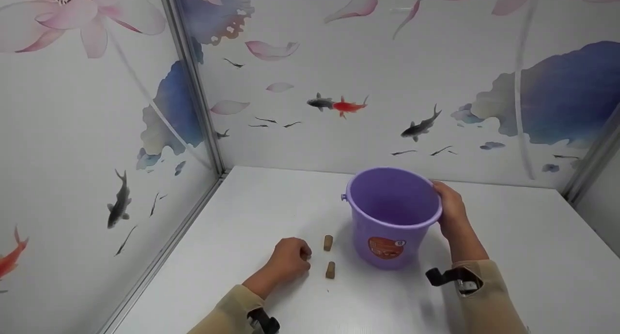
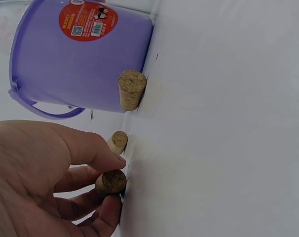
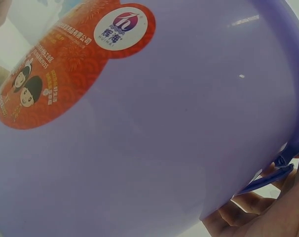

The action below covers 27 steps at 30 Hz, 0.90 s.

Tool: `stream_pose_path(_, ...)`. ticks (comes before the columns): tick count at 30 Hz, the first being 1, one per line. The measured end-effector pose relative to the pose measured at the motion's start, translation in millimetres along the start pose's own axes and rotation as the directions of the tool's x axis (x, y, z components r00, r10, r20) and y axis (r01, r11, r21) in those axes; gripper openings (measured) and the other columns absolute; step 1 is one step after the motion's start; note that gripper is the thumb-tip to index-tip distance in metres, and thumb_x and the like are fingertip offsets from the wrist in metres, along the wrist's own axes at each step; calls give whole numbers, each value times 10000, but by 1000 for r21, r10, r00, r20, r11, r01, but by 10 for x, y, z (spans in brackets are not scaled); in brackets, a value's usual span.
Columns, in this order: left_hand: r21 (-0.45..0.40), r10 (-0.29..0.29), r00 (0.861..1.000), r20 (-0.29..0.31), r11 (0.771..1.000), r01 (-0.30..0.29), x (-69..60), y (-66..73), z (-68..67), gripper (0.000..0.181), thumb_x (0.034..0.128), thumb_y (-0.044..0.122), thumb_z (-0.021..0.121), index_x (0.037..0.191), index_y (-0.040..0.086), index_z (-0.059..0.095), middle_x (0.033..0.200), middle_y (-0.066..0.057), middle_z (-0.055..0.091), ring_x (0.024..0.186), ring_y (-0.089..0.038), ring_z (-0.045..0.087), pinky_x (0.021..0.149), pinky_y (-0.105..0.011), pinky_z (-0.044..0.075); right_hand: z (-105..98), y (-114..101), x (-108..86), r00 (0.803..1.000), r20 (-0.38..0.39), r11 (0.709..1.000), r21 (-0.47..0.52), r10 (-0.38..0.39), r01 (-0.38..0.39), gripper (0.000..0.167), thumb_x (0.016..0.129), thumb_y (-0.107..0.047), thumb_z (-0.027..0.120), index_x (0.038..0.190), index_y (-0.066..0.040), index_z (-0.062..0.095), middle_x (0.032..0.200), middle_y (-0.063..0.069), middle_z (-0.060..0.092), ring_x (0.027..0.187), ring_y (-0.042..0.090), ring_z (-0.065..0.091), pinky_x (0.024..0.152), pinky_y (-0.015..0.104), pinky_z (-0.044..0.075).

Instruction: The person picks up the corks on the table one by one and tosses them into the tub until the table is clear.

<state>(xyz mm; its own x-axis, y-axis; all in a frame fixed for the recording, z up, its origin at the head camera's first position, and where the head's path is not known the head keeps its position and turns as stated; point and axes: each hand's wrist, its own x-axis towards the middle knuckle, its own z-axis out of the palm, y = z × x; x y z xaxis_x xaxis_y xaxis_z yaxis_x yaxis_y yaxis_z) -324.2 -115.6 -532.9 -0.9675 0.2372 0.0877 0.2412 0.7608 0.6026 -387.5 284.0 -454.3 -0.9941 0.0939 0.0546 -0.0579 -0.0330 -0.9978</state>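
A purple bucket [image 1: 361, 232] with a red label stands on the white table, its mouth facing up. My right hand [image 1: 453, 210] holds it at the right side by the rim. In the right wrist view, the fingers [image 3: 248, 205] lie against the bucket wall near the handle [image 3: 268, 180]. My left hand [image 1: 290, 259] is low at the tabletop, left of the bucket. Between its thumb and fingers it pinches a cork [image 2: 111, 182], hidden in the head view. Two more corks, one farther [image 1: 328, 243] and one nearer [image 1: 330, 270], are between that hand and the bucket.
White panels printed with fish and lotus flowers enclose the table [image 1: 242, 203] at the back and sides. A metal corner post [image 1: 193, 77] rises at the back left. Black wrist straps sit on both sleeves.
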Motion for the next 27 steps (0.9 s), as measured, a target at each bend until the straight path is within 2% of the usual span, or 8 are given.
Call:
stream_pose_path(9, 29, 3, 1000, 13, 1000, -3, 8, 46, -41, 138, 838, -11, 797, 969, 25, 771, 862, -23, 679, 818, -171, 553, 753, -362, 516, -26, 36, -26, 1000, -18, 1000, 4, 22, -21, 402, 1141, -280, 405, 1393, -95, 659, 1029, -210, 694, 1042, 36, 633, 914, 234, 535)
stream_pose_path(15, 8, 20, 1000, -6, 1000, -20, 47, 118, -72, 170, 844, -6, 797, 1013, -8, 778, 872, -48, 691, 817, -174, 556, 766, -377, 526, -83, 64, -16, 1000, -13, 1000, 20, 19, -19, 377, 1144, -257, 403, 1363, -140, 686, 1015, -230, 698, 1049, 24, 630, 931, 233, 529)
stream_pose_path(21, 2, 10, 999, -32, 1000, -9, 100, 159, -195, 195, 839, -16, 778, 1034, -18, 776, 855, -44, 663, 819, -185, 547, 756, -369, 506, -67, 48, 18, 1000, 4, 1000, 8, 11, -11, 418, 1146, -267, 393, 1431, -74, 632, 1030, -222, 694, 1055, 26, 633, 934, 234, 533)
stream_pose_path(27, 28, 1, 998, -57, 1000, 1, 159, 202, -306, 202, 854, -1, 776, 1056, 0, 781, 885, -36, 677, 832, -183, 553, 773, -372, 522, -31, 18, 31, 1000, 28, 1000, 12, 2, -3, 421, 1143, -268, 384, 1402, -83, 658, 1030, -196, 708, 1019, 44, 661, 897, 246, 555)
